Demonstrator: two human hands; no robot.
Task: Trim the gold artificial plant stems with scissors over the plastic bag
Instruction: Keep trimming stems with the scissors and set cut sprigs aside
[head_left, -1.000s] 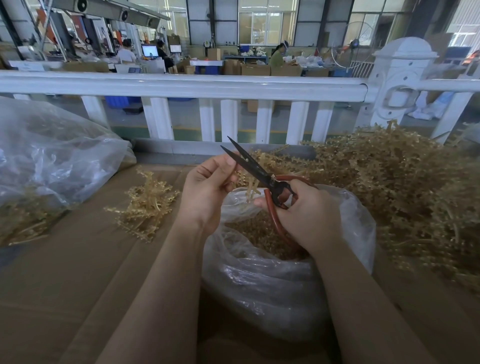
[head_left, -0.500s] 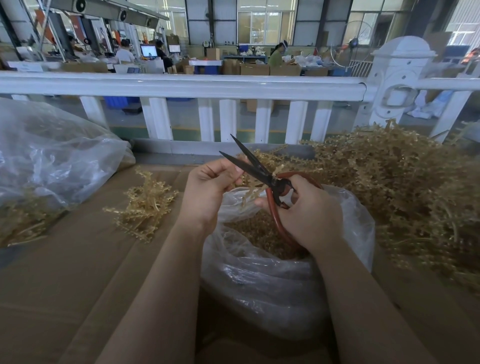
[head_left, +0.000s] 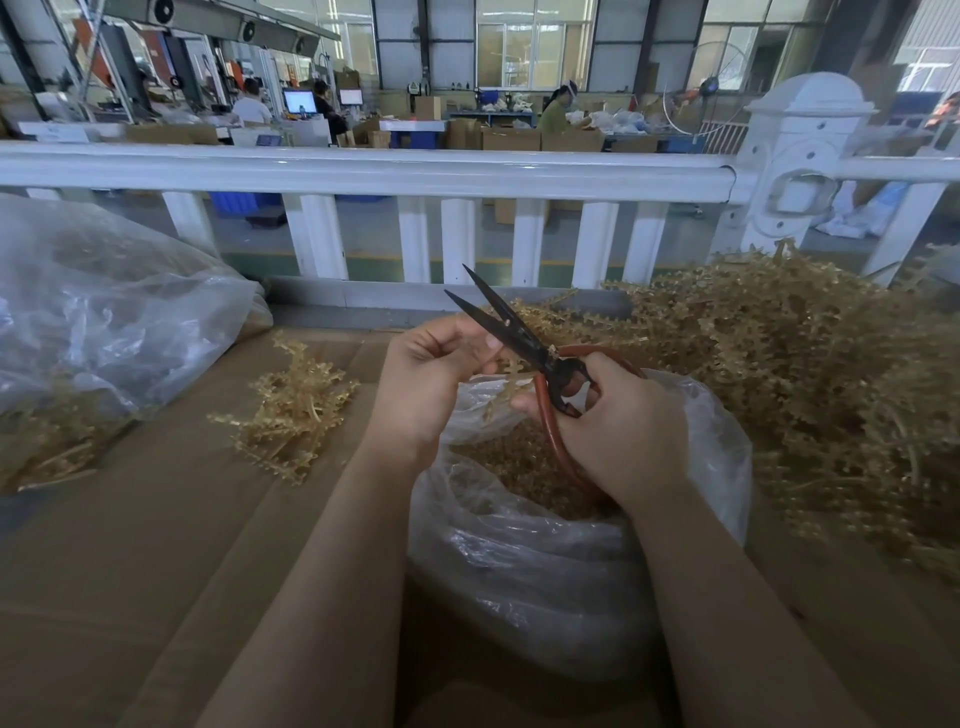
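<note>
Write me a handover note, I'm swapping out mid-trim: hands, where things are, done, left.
Left hand pinches a gold stem at the open blades. Right hand grips the scissors by the red handles, over the plastic bag.
Done: trimmings in that bag; a small bunch lies on the cardboard to the left.
Left: the big pile on the right.

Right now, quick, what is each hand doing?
Left hand: fingers curled, pinching a gold stem over the plastic bag.
Right hand: gripping the scissors by the red handles, blades open.
</note>
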